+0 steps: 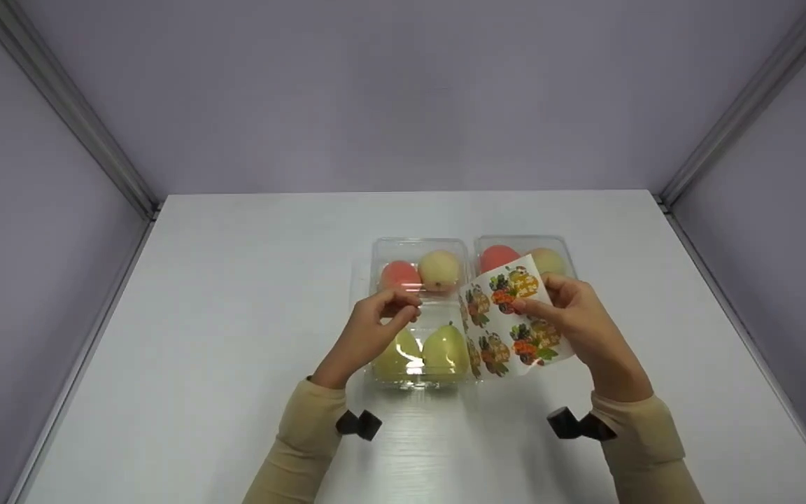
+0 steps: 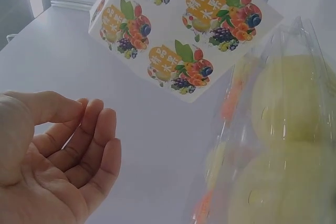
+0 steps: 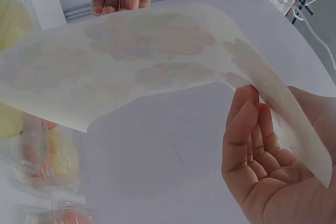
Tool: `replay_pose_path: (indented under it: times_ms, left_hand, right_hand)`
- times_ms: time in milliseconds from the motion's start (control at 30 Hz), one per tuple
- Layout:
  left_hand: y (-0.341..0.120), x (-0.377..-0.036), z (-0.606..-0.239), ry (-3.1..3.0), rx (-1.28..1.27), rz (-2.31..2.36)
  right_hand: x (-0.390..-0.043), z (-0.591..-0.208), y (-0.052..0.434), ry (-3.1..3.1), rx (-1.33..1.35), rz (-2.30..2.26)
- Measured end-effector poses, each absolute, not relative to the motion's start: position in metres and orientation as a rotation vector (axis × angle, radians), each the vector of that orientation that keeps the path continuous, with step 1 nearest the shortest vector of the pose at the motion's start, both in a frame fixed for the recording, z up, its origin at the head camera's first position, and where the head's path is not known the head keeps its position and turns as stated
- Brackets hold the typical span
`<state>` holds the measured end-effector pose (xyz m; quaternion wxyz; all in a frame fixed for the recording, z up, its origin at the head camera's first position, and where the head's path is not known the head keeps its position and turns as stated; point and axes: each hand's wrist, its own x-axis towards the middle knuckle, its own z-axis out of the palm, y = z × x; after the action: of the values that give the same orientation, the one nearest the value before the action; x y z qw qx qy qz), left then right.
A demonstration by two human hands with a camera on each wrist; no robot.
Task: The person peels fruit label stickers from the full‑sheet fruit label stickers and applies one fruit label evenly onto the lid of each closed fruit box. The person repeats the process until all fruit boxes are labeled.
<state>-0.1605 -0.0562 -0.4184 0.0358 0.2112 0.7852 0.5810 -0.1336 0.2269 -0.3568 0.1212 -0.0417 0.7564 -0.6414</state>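
My right hand [image 1: 539, 297] pinches a white sticker sheet [image 1: 508, 322] printed with colourful fruit labels and holds it up, curled, over the table. From the right wrist the sheet's [image 3: 136, 61] plain back shows, with my right hand [image 3: 252, 124] gripping its right edge. My left hand [image 1: 403, 308] hovers with loosely curled fingers over a clear plastic box [image 1: 420, 242]; in the left wrist view this hand [image 2: 89, 121] is empty. The box holds two green pears [image 1: 445, 350], a red fruit [image 1: 399, 274] and a yellow fruit [image 1: 439, 269]. The labels [image 2: 178, 30] face the left wrist camera.
A second clear box [image 1: 565, 246] with a red fruit [image 1: 497, 257] and a yellow one stands to the right, partly hidden by the sheet. Both boxes sit mid-table on a white top [image 1: 235, 315], walled in by grey panels with metal rails [image 1: 60, 98].
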Motion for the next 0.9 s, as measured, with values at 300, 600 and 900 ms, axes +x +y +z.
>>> replay_pose_path:
  times_ms: [300,600,900]
  left_hand:
    - [-0.049,-0.163,-0.411,2.379,0.686,1.785]
    - [-0.042,-0.166,-0.407,2.401,0.727,1.817]
    - [-0.039,-0.164,-0.399,2.408,0.743,1.813]
  right_hand:
    - [-0.134,-0.365,0.217,2.173,-0.223,-1.841]
    - [-0.136,-0.368,0.208,2.113,-0.256,-1.86]
    - [-0.134,-0.369,0.201,2.021,-0.322,-1.874]
